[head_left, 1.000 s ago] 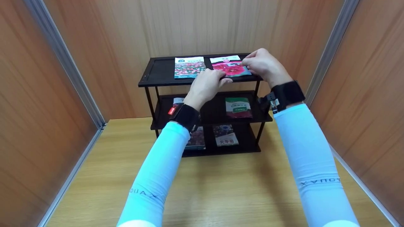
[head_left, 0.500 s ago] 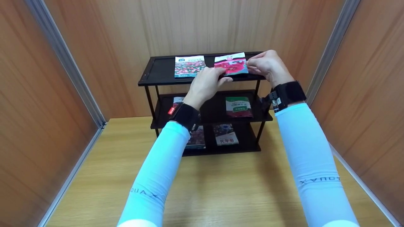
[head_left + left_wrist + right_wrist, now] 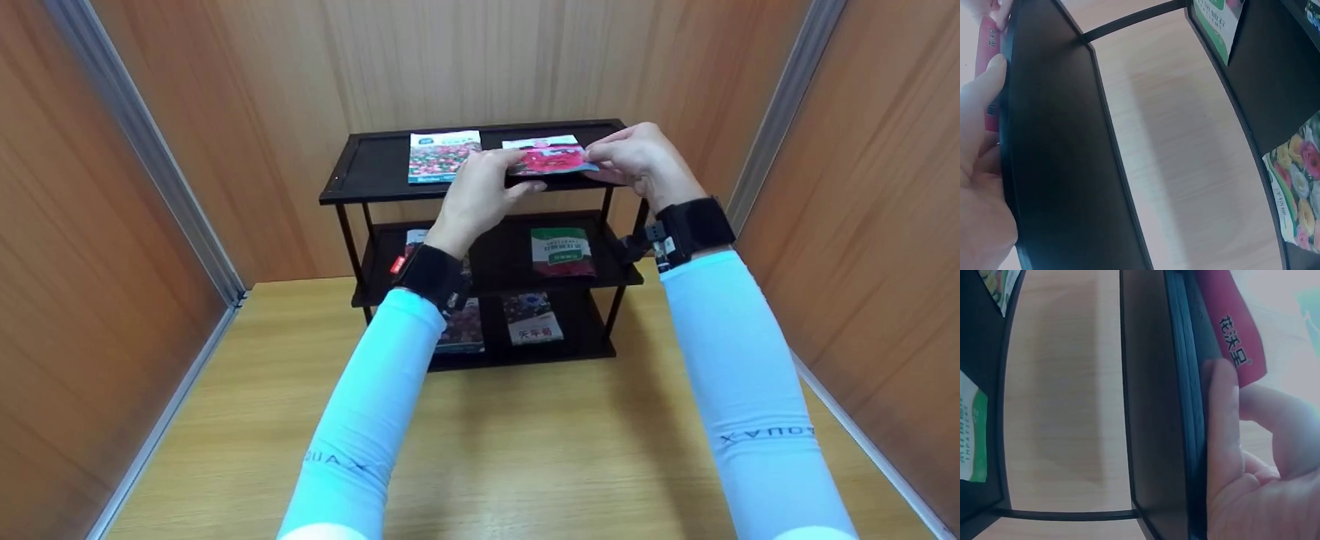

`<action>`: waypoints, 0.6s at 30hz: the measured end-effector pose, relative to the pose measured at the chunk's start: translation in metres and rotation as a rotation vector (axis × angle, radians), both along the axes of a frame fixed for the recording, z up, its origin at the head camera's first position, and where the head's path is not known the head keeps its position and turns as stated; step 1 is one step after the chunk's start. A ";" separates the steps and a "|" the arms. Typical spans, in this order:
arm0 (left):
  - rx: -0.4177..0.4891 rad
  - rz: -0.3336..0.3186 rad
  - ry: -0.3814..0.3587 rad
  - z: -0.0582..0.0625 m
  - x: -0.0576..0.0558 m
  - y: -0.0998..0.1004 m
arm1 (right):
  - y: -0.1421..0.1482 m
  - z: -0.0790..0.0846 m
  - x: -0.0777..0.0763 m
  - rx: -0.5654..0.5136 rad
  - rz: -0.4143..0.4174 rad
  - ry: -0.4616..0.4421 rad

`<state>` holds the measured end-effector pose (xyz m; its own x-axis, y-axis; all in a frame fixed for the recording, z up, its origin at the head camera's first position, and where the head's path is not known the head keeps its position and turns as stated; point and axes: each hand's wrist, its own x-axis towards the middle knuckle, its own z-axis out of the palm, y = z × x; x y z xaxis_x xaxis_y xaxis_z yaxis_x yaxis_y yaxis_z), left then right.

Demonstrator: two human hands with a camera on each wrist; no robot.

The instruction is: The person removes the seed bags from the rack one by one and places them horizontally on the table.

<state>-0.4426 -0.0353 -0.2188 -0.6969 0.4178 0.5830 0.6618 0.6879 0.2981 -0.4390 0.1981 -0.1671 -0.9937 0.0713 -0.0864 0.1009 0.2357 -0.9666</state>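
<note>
A pink flower seed packet (image 3: 551, 157) is on the right half of the top shelf (image 3: 379, 161), its front edge tilted up. My right hand (image 3: 637, 161) pinches its right front corner; in the right wrist view the thumb lies in front of the packet's red edge (image 3: 1235, 337). My left hand (image 3: 480, 191) reaches over the left end, fingertips touching the packet. Its thumb points right, apart from the fingers, at the shelf's front edge. The left fingertips are partly hidden. Just left lies another flower seed packet (image 3: 442, 156), partly behind my left hand.
On the middle shelf lies a green and maroon packet (image 3: 562, 253); another (image 3: 1300, 185) shows multicoloured flowers. The bottom shelf holds a blue-flower packet (image 3: 532, 319) and a darker packet (image 3: 463, 330) partly behind my left arm. Wooden panels (image 3: 480, 67) stand behind and on both sides.
The pink packet was first lying flat, then turned and lifted at its right side; now it is straighter, with its front edge raised. My left hand has shifted slightly left.
</note>
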 end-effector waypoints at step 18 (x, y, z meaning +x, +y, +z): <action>0.164 -0.131 0.384 -0.030 0.020 -0.003 | 0.014 -0.019 0.035 -0.081 -0.009 0.087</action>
<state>-0.4224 -0.0388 -0.2487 -0.3636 0.3684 0.8556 0.8247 0.5545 0.1117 -0.4044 0.2117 -0.1858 -0.9971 0.0764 -0.0057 0.0176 0.1558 -0.9876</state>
